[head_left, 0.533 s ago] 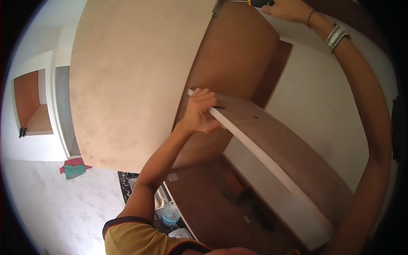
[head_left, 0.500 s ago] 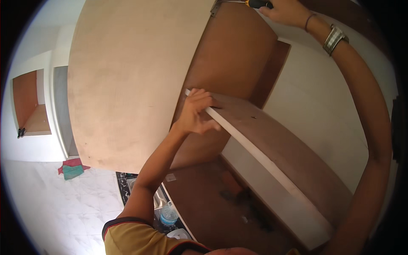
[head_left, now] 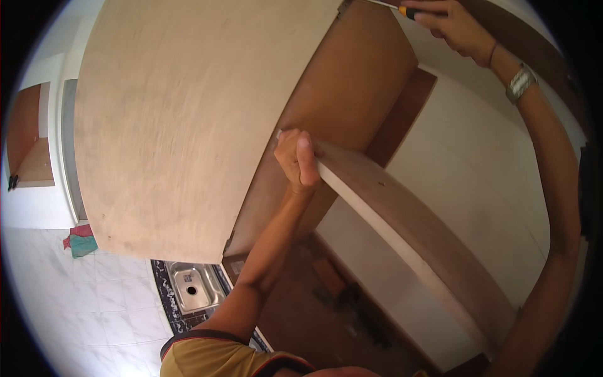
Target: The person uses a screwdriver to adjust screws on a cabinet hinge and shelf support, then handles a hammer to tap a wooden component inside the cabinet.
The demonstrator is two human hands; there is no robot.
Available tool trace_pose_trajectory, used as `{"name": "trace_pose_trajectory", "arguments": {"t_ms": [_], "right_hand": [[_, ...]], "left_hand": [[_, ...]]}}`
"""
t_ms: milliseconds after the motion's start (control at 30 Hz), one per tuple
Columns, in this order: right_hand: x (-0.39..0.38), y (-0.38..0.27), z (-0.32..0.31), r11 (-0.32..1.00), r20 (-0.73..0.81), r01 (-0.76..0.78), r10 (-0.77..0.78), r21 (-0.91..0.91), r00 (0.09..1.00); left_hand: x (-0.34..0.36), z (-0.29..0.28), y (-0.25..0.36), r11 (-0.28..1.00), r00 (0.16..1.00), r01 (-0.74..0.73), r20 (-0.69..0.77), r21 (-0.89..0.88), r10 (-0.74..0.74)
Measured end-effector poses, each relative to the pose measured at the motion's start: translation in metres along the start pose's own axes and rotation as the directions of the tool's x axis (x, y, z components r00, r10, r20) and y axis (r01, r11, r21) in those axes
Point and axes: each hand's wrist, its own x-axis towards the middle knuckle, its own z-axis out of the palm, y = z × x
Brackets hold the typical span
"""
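Two hinges (head_left: 343, 8) seated on door (head_left: 188, 132); right of it, screwdriver (head_left: 410, 12) grasped by right grip (head_left: 458, 30), shelf (head_left: 411, 229) by left grip (head_left: 297, 158); fastening unconfirmed

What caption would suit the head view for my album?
Left hand grips a shelf edge; right hand holds a screwdriver near a pale cabinet door.

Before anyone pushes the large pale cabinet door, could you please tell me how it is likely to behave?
The cabinet door will probably stay stiff, as it looks like one broad, flat board. It may swing rather than slide, since what look like metal hinges sit along its right edge. Its size suggests some weight.
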Motion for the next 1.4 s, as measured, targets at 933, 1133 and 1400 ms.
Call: {"name": "trace_pose_trajectory", "arguments": {"t_ms": [933,1133,1400], "right_hand": [[-0.006,0.03,0.01,0.968,-0.102,0.004,-0.03,-0.251,0.994],[-0.036,0.028,0.019,0.616,-0.085,0.223,-0.429,-0.756,0.899],[-0.025,0.037,0.005,0.97,-0.082,0.03,-0.052,-0.241,0.995]], "left_hand": [[0.003,0.002,-0.009,0.998,0.994,0.057,0.098,-0.036,-0.053],[0.003,0.0,-0.003,0.995,0.99,0.097,0.103,0.001,-0.096],[0.003,-0.001,-0.005,0.998,0.99,0.057,0.131,-0.027,-0.053]]}}
